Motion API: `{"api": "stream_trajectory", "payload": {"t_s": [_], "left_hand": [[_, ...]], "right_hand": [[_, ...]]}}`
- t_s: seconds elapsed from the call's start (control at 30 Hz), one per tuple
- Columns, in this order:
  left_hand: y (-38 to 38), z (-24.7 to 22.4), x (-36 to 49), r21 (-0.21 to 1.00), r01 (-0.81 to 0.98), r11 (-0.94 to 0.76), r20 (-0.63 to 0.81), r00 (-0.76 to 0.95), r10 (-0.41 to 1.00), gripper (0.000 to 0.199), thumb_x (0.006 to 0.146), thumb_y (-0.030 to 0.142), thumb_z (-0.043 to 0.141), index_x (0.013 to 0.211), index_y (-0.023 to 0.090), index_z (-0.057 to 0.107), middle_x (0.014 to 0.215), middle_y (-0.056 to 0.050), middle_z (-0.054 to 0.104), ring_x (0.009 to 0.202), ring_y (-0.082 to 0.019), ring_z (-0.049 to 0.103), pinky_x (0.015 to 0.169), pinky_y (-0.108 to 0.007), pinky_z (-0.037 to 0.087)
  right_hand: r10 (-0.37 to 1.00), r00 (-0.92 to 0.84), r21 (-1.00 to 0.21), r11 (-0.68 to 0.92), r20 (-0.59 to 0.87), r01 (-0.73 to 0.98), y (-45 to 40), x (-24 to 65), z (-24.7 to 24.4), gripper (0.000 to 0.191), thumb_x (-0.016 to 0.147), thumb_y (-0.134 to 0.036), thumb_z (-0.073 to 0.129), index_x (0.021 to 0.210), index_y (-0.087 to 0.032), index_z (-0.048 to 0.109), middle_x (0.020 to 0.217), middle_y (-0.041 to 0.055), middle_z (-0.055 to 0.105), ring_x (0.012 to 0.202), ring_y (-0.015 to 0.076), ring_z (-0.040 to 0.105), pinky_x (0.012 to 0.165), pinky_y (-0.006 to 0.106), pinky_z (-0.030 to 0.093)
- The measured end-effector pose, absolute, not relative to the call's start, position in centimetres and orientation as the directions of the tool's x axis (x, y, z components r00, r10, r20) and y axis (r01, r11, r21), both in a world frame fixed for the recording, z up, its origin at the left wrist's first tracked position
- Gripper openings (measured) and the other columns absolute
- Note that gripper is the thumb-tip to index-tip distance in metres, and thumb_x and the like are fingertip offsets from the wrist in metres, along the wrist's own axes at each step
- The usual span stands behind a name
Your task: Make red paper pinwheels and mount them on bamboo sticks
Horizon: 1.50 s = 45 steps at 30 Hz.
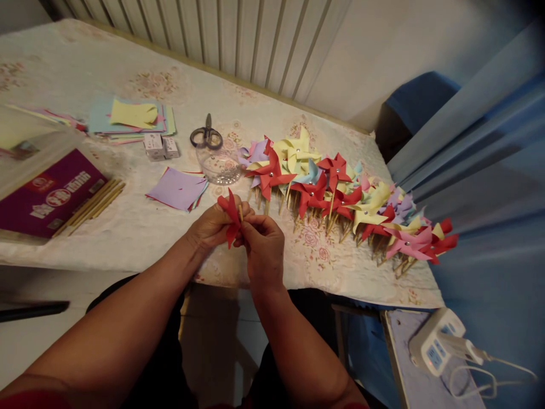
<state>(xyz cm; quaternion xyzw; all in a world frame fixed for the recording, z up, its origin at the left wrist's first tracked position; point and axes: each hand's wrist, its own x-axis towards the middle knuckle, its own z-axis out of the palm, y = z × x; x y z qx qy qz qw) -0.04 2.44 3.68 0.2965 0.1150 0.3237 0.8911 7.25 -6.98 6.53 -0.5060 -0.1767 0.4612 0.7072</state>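
Near the table's front edge, my left hand [210, 225] is closed on a red paper pinwheel [231, 218]. Close beside it, my right hand [264, 244] pinches at the back of the pinwheel, by a short visible piece of wooden stick [240, 213]; its fingertips partly hide the stick. Just beyond my hands lies a clear round dish [221, 168] holding small shiny pieces. Black-handled scissors [207, 135] rest at its far edge. Left of the dish is a small stack of square papers with a purple sheet [176, 188] on top.
Many finished pinwheels [313, 192] on sticks spread over the right side of the flowered tablecloth [149, 227]. Further left are small boxes [159, 147], stacked coloured papers [100, 116], a purple box [55, 196] and wooden sticks [96, 205]. A power strip [436, 341] sits at lower right.
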Motion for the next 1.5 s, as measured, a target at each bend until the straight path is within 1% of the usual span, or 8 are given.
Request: {"api": "stream_trajectory", "payload": {"t_s": [0.1, 0.27, 0.63, 0.8, 0.97, 1.1, 1.23, 1.5], "left_hand": [[2.5, 3.4, -0.1, 0.607, -0.516, 0.605, -0.013, 0.755, 0.656, 0.033, 0.059, 0.013, 0.09, 0.059, 0.015, 0.057, 0.059, 0.002, 0.053, 0.052, -0.012, 0.054, 0.038, -0.02, 0.045], [2.6, 3.2, -0.2, 0.594, -0.526, 0.609, 0.011, 0.762, 0.648, 0.031, 0.061, 0.013, 0.09, 0.061, 0.015, 0.059, 0.06, 0.001, 0.055, 0.058, -0.013, 0.057, 0.048, -0.022, 0.051], [2.6, 3.5, -0.3, 0.594, -0.506, 0.626, -0.037, 0.76, 0.649, 0.03, 0.058, 0.009, 0.087, 0.059, 0.015, 0.058, 0.062, 0.001, 0.054, 0.057, -0.014, 0.058, 0.043, -0.02, 0.049], [2.7, 3.3, -0.3, 0.593, -0.516, 0.618, -0.019, 0.759, 0.651, 0.031, 0.058, 0.01, 0.088, 0.059, 0.015, 0.058, 0.063, 0.001, 0.055, 0.059, -0.013, 0.057, 0.05, -0.022, 0.055], [2.6, 3.7, -0.3, 0.61, -0.498, 0.616, -0.052, 0.751, 0.659, 0.032, 0.058, 0.011, 0.087, 0.058, 0.016, 0.056, 0.062, 0.0, 0.053, 0.057, -0.014, 0.056, 0.043, -0.021, 0.052], [2.5, 3.9, -0.3, 0.62, -0.501, 0.604, -0.034, 0.752, 0.658, 0.032, 0.058, 0.013, 0.088, 0.058, 0.016, 0.056, 0.062, 0.001, 0.052, 0.058, -0.015, 0.057, 0.042, -0.024, 0.054], [2.5, 3.8, -0.4, 0.624, -0.487, 0.611, -0.031, 0.766, 0.642, 0.032, 0.06, 0.014, 0.087, 0.06, 0.016, 0.054, 0.064, 0.001, 0.053, 0.057, -0.016, 0.056, 0.036, -0.025, 0.052], [2.7, 3.2, -0.4, 0.635, -0.484, 0.603, -0.015, 0.772, 0.636, 0.033, 0.063, 0.017, 0.088, 0.062, 0.017, 0.055, 0.063, 0.002, 0.053, 0.054, -0.015, 0.057, 0.038, -0.024, 0.051]], "right_hand": [[0.835, 0.512, -0.873, 0.081, -0.204, -0.48, -7.0, 7.2, 6.6, 0.012, 0.07, -0.024, 0.074, 0.07, -0.02, 0.063, 0.055, -0.0069, 0.063, 0.046, 0.0084, 0.054, 0.049, 0.022, 0.043], [0.829, 0.517, -0.873, 0.077, -0.212, -0.481, -7.0, 7.2, 6.7, 0.013, 0.068, -0.025, 0.075, 0.069, -0.02, 0.063, 0.055, -0.0072, 0.062, 0.046, 0.0085, 0.054, 0.049, 0.022, 0.043], [0.829, 0.519, -0.885, 0.067, -0.207, -0.461, -7.0, 7.2, 6.4, 0.013, 0.069, -0.025, 0.075, 0.07, -0.021, 0.063, 0.056, -0.0069, 0.062, 0.048, 0.0091, 0.055, 0.049, 0.023, 0.045], [0.828, 0.523, -0.894, 0.064, -0.2, -0.443, -7.0, 7.2, 6.4, 0.014, 0.069, -0.026, 0.075, 0.071, -0.021, 0.062, 0.057, -0.0072, 0.061, 0.05, 0.0087, 0.053, 0.051, 0.023, 0.044], [0.825, 0.538, -0.9, 0.09, -0.173, -0.427, -7.0, 7.3, 6.3, 0.012, 0.069, -0.024, 0.075, 0.071, -0.021, 0.064, 0.057, -0.008, 0.059, 0.049, 0.0073, 0.05, 0.05, 0.022, 0.039], [0.828, 0.54, -0.921, 0.081, -0.15, -0.38, -6.9, 7.4, 6.0, 0.013, 0.07, -0.025, 0.076, 0.071, -0.021, 0.064, 0.057, -0.0081, 0.058, 0.05, 0.0077, 0.049, 0.05, 0.023, 0.038], [0.828, 0.544, -0.93, 0.081, -0.138, -0.358, -6.9, 7.4, 5.8, 0.014, 0.07, -0.027, 0.077, 0.071, -0.021, 0.064, 0.057, -0.0081, 0.058, 0.05, 0.0079, 0.049, 0.05, 0.023, 0.038], [0.827, 0.551, -0.948, 0.078, -0.112, -0.31, -6.9, 7.5, 5.6, 0.013, 0.073, -0.026, 0.077, 0.072, -0.021, 0.065, 0.057, -0.0077, 0.059, 0.051, 0.0085, 0.051, 0.05, 0.023, 0.04]]}}
